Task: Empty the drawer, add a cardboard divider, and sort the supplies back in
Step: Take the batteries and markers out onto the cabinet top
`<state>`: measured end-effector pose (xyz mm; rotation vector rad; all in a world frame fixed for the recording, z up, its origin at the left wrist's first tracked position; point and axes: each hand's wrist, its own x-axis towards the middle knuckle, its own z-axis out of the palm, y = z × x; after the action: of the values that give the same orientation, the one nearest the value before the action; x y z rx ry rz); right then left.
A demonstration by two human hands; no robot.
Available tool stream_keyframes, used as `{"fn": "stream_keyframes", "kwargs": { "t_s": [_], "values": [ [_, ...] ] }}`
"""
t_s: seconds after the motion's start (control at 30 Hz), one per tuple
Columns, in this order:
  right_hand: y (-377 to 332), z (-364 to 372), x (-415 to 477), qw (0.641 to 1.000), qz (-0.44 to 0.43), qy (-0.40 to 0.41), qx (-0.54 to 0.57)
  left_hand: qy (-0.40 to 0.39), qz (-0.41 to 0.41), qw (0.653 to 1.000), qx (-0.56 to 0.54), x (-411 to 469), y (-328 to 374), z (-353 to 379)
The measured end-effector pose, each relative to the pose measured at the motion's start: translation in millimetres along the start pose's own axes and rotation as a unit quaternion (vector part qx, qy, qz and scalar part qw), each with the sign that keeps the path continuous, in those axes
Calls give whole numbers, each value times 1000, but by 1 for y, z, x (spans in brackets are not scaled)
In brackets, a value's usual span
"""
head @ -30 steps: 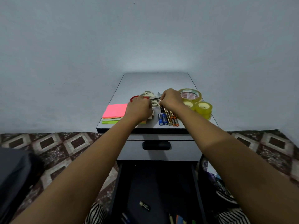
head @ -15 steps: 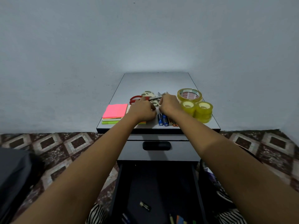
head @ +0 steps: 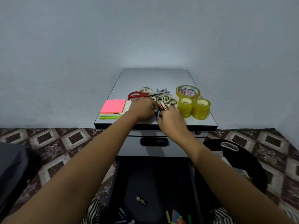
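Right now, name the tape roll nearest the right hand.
The left small yellow tape stack, beside the right hand; the right stack and the wide roll behind sit farther away.

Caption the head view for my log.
Left hand and right hand meet over batteries on the cabinet top, between sticky notes and tape rolls; the drawer below stands open.

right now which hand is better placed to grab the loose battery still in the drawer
Probably the left hand: the loose battery lies in the drawer left of its middle, nearer that arm, while the right hand is curled on the batteries.
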<state>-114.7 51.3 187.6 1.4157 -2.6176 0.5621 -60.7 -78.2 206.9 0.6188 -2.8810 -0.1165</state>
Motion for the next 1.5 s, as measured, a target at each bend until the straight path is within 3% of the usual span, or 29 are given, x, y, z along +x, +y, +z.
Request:
{"fn": "stream_keyframes", "kwargs": {
  "t_s": [0.17, 0.53, 0.83, 1.0, 1.33, 1.5],
  "values": [
    [2, 2, -8, 999, -19, 44, 2, 21, -37, 998, -40, 0, -1, 2],
    [5, 11, -12, 994, -53, 92, -3, 56, -45, 997, -5, 7, -2, 7],
    [11, 16, -14, 991, -77, 112, -4, 40, -74, 996, 33, 16, 5, 10],
    [15, 12, -14, 992, -86, 97, 11, 20, -96, 995, -8, 22, 12, 11],
    [20, 13, -9, 989, -92, 110, 36, 24, -80, 996, -17, 19, 9, 12],
    [20, 15, -12, 984, -103, 140, 32, 67, -69, 995, -15, 15, 9, 9]
  ]
}}
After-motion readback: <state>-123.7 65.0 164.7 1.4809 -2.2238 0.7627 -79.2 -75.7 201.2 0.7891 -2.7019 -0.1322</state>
